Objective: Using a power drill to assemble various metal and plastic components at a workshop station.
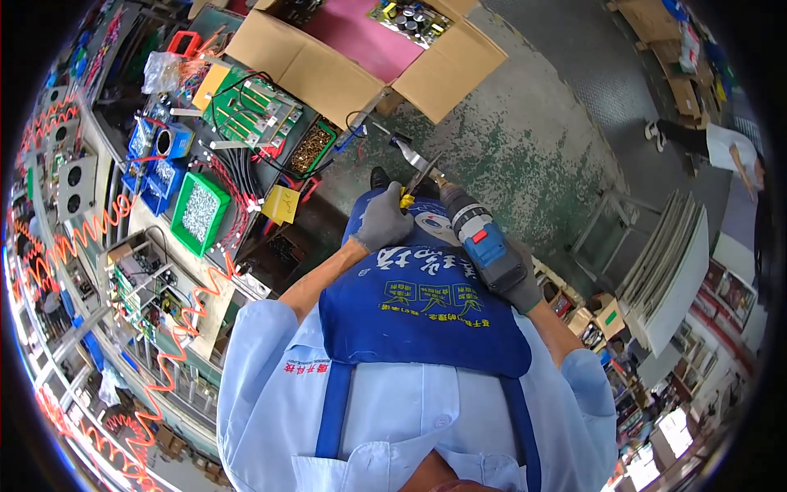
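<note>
My left hand [384, 220], in a grey glove, is closed round yellow-handled pliers [407, 198]. Their dark metal jaws point up and to the right, close to the tip of a cordless drill [482, 239]. That drill has a blue and black body, and my gloved right hand [520, 283] grips it, partly hidden behind it. Whether the jaws touch the bit I cannot tell. A shiny metal tool [409, 153] with a dark end lies just beyond the pliers; how it is held up is unclear. Both hands are in front of my blue apron [422, 320].
To the left, a bench carries a green circuit board [250, 111], a green bin of silvery parts [199, 215], blue bins [156, 184] and a tray of brass-coloured screws [312, 149]. An open cardboard box [307, 70] stands ahead. Stacked panels [668, 275] and another person [730, 152] are at right.
</note>
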`<state>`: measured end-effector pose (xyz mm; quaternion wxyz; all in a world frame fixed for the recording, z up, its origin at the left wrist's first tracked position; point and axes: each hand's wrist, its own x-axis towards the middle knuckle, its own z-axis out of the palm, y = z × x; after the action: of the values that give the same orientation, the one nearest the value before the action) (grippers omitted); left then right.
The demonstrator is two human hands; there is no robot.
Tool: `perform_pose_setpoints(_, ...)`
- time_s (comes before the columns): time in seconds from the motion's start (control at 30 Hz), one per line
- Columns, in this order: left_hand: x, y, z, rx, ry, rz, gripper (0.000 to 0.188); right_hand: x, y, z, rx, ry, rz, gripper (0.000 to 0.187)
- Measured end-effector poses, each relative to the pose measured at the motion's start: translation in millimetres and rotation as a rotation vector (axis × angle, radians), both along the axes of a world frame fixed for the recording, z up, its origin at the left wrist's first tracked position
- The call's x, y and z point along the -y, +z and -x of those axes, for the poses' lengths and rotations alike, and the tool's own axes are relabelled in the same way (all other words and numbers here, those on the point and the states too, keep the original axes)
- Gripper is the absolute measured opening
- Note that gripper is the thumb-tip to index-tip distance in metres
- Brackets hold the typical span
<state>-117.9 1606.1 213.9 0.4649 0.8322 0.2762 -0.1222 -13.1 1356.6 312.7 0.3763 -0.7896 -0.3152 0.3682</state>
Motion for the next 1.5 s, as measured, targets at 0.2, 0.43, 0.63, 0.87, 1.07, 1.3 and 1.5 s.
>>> perform_pose_setpoints(0.2, -9, 5, 0, 0.013, -0.104, 0.014, 0.041, 8, -4, 34, -0.132, -0.188, 0.050, 0.040)
perform_pose_setpoints(0.43, -9, 17, -6, -0.097, -0.141, -0.023, 0.036, 19, -29, 54, -0.377, -0.385, -0.207, 0.036)
perform_pose_setpoints(0.63, 5, 14, -23, -0.039, -0.095, 0.001, 0.040, 23, -21, 41, -0.874, -0.814, -0.392, 0.033)
perform_pose_setpoints(0.87, 43, 26, -51, 0.028, -0.058, -0.096, 0.032, 56, -10, -3, -0.574, -0.506, -0.335, 0.031)
perform_pose_setpoints(1.07, 61, 24, -61, 0.060, -0.030, -0.105, 0.033, 74, -4, -31, -0.734, -0.540, -0.331, 0.030)
perform_pose_setpoints(1.3, 66, 25, -67, 0.116, -0.013, -0.115, 0.033, 84, -9, -38, -0.396, -0.492, -0.265, 0.030)
perform_pose_setpoints(1.5, 65, 18, -59, 0.147, -0.055, -0.030, 0.033, 79, 17, -47, -0.566, -0.569, -0.284, 0.031)
